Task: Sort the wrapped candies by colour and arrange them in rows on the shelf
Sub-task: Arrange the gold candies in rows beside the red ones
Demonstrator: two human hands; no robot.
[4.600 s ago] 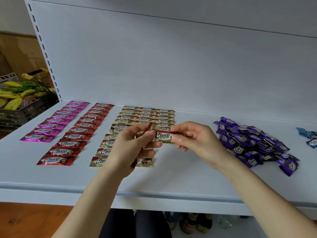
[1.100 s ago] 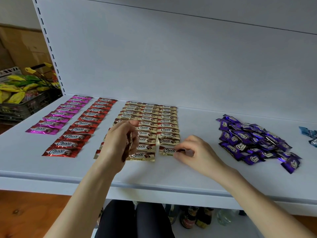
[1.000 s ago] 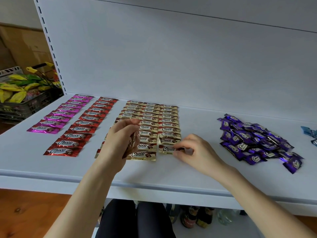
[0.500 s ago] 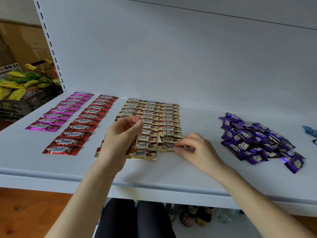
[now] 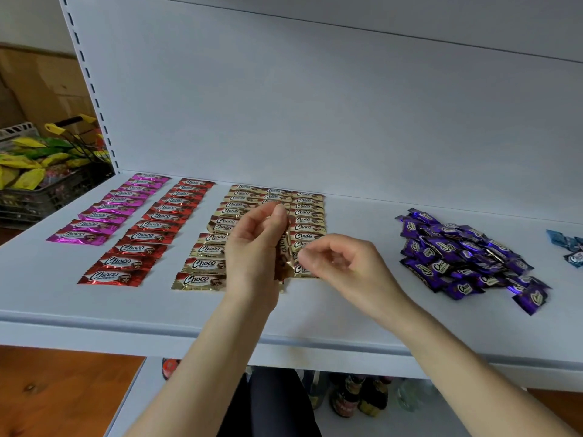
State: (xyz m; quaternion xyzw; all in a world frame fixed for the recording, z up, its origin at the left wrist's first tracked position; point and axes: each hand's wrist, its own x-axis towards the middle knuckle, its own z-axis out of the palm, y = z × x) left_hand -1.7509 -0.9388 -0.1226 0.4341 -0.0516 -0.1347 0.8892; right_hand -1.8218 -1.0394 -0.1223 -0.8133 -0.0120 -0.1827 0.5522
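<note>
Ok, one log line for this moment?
left hand: grips gold foil-wrapped candies | right hand: fingers curled beside them, grip unclear | purple foil-wrapped candies: unsorted pile | gold candy rows: laid on white shelf
</note>
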